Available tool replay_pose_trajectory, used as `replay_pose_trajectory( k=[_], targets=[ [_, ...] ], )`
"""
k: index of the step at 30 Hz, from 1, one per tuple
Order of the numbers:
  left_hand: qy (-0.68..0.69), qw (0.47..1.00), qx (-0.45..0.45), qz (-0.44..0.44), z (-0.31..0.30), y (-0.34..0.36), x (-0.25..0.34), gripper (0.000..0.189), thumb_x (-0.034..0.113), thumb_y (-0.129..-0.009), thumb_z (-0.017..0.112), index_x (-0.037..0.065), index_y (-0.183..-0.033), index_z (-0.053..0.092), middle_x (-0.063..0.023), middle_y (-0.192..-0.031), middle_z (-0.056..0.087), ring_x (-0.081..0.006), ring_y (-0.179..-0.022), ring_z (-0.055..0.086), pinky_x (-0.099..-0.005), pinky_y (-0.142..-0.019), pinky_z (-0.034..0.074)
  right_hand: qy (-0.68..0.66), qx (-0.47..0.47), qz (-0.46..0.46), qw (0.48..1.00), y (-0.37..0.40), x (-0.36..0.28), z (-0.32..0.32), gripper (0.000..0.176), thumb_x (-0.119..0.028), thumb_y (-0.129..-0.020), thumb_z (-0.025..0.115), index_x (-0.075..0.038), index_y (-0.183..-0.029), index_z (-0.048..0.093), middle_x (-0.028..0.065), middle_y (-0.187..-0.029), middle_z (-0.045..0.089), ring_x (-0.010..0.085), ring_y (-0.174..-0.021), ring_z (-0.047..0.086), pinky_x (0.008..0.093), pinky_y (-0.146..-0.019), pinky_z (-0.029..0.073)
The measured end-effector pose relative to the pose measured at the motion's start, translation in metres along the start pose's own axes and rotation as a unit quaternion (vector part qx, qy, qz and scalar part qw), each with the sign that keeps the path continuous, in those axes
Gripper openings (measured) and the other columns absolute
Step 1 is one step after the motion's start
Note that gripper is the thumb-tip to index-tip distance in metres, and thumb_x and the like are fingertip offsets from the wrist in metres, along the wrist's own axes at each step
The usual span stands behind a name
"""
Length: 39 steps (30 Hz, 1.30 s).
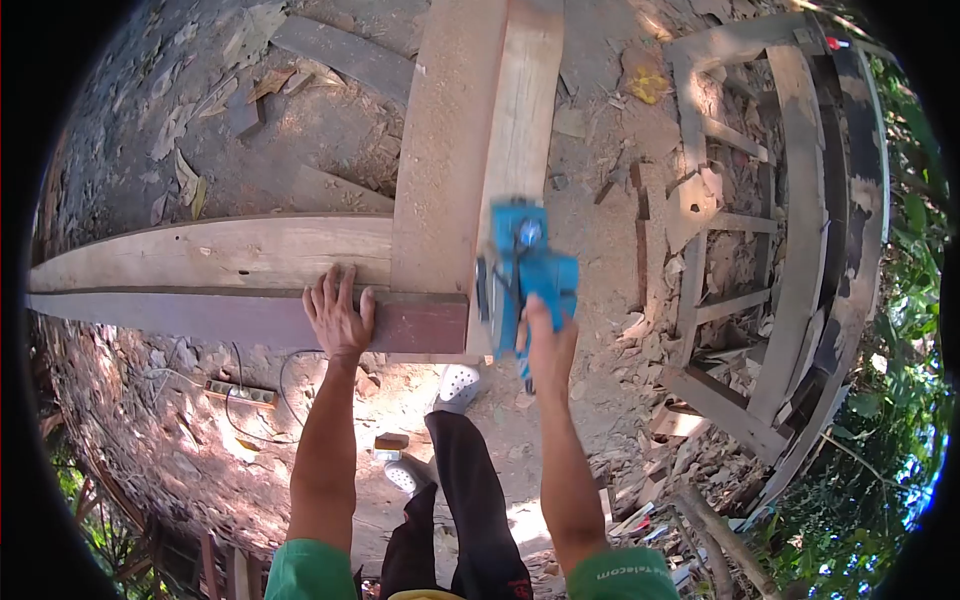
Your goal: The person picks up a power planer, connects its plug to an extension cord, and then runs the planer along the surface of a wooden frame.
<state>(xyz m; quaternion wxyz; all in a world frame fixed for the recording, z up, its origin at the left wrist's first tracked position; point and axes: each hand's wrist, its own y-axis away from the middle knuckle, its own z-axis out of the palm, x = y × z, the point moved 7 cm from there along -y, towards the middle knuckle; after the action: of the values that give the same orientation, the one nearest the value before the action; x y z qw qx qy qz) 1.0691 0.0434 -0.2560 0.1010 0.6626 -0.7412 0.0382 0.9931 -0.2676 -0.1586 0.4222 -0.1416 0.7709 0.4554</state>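
My right hand (550,340) is wrapped round the handle of a blue power planer (535,270). The tool rests at the near end of a pale upright-running plank (525,110), beside a wide brown board (450,130). My left hand (340,310) lies with fingers spread on a dark reddish beam (420,322) that runs off to the left. Behind that beam lies a lighter plank (220,250), partly under my fingertips. The beam's right end meets the lower end of the wide board.
A wooden frame with crosspieces (790,200) lies on the right. A power strip (240,393) with a dark cable sits on the ground at lower left. A small block (390,442) is near my feet. Wood scraps (345,55) and leaves are scattered about.
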Motion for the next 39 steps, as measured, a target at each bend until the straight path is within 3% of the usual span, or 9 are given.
replay_pose_trajectory(
  k=[2,4,8,10,13,19,22,35,39],
  targets=[
    [0.002,1.000,0.012,0.007,-0.002,0.002,0.000,0.050,0.047,-0.096,0.053,0.017,-0.134,0.061,-0.0107,-0.142,0.054,-0.0321,-0.132,0.046,-0.0535,-0.116,0.026,-0.005,0.010,0.044,0.999,0.074,0.071,-0.037,0.034,-0.036,-0.094,0.066,-0.006,-0.079,0.060,-0.0007,-0.062,0.053,0.0088,-0.054,0.049,0.0263,-0.049,0.037],
    [-0.007,1.000,0.026,0.014,-0.002,0.002,0.002,0.048,0.045,-0.097,0.052,0.016,-0.133,0.062,-0.0103,-0.140,0.055,-0.0320,-0.131,0.047,-0.0529,-0.115,0.027,-0.004,0.010,0.025,1.000,0.125,0.121,-0.062,0.034,-0.036,-0.093,0.067,-0.005,-0.080,0.060,-0.0006,-0.063,0.053,0.0083,-0.055,0.050,0.0264,-0.051,0.038],
    [-0.017,0.999,0.028,0.021,-0.003,0.003,0.004,0.046,0.044,-0.097,0.052,0.015,-0.132,0.062,-0.0100,-0.138,0.056,-0.0313,-0.130,0.047,-0.0519,-0.115,0.027,-0.008,0.010,0.017,1.000,0.138,0.151,-0.070,0.028,-0.030,-0.093,0.071,-0.002,-0.092,0.065,-0.0042,-0.068,0.054,0.0038,-0.058,0.047,0.0245,-0.051,0.038],
    [-0.019,0.999,0.024,0.018,-0.003,0.001,0.006,0.046,0.044,-0.097,0.052,0.015,-0.132,0.062,-0.0098,-0.138,0.056,-0.0311,-0.130,0.047,-0.0518,-0.115,0.027,-0.042,0.021,0.053,0.998,0.123,0.125,-0.054,0.027,-0.029,-0.093,0.071,-0.002,-0.092,0.065,-0.0040,-0.068,0.054,0.0039,-0.058,0.047,0.0247,-0.051,0.039],
    [-0.022,0.999,0.020,0.014,-0.004,0.001,0.005,0.046,0.044,-0.097,0.052,0.015,-0.132,0.062,-0.0097,-0.138,0.056,-0.0313,-0.130,0.047,-0.0518,-0.115,0.027,-0.023,0.051,0.035,0.998,0.103,0.101,-0.043,0.033,-0.032,-0.093,0.067,-0.005,-0.076,0.058,0.0000,-0.061,0.053,0.0093,-0.053,0.049,0.0273,-0.050,0.040],
    [-0.011,1.000,0.010,0.004,-0.002,0.001,0.004,0.048,0.045,-0.097,0.053,0.015,-0.133,0.061,-0.0109,-0.139,0.055,-0.0326,-0.130,0.047,-0.0529,-0.116,0.026,-0.046,0.036,0.030,0.998,0.061,0.051,-0.027,0.032,-0.029,-0.093,0.066,-0.004,-0.074,0.058,0.0021,-0.059,0.053,0.0109,-0.050,0.049,0.0286,-0.048,0.039],
    [-0.007,1.000,-0.005,-0.004,-0.001,0.001,0.001,0.050,0.047,-0.096,0.052,0.016,-0.134,0.061,-0.0111,-0.140,0.054,-0.0323,-0.132,0.046,-0.0545,-0.117,0.025,-0.049,0.034,0.032,0.998,0.038,0.034,-0.019,0.031,-0.029,-0.096,0.067,-0.006,-0.078,0.057,-0.0030,-0.062,0.051,0.0060,-0.052,0.046,0.0251,-0.048,0.037],
    [0.004,1.000,-0.027,-0.015,-0.003,0.000,0.001,0.051,0.047,-0.095,0.054,0.016,-0.135,0.060,-0.0121,-0.142,0.053,-0.0324,-0.134,0.044,-0.0548,-0.117,0.024,-0.012,0.042,-0.017,0.999,-0.058,-0.054,0.015,0.038,-0.035,-0.093,0.063,-0.001,-0.075,0.058,0.0047,-0.058,0.051,0.0131,-0.045,0.047,0.0301,-0.045,0.037],
    [0.001,1.000,-0.022,-0.011,-0.002,-0.001,0.002,0.049,0.041,-0.094,0.056,0.014,-0.135,0.059,-0.0125,-0.141,0.052,-0.0330,-0.134,0.044,-0.0548,-0.116,0.024,-0.039,0.041,-0.022,0.998,-0.090,-0.080,0.026,0.037,-0.034,-0.092,0.068,-0.004,-0.073,0.056,0.0002,-0.057,0.051,0.0091,-0.045,0.046,0.0269,-0.042,0.037]
  ],
)
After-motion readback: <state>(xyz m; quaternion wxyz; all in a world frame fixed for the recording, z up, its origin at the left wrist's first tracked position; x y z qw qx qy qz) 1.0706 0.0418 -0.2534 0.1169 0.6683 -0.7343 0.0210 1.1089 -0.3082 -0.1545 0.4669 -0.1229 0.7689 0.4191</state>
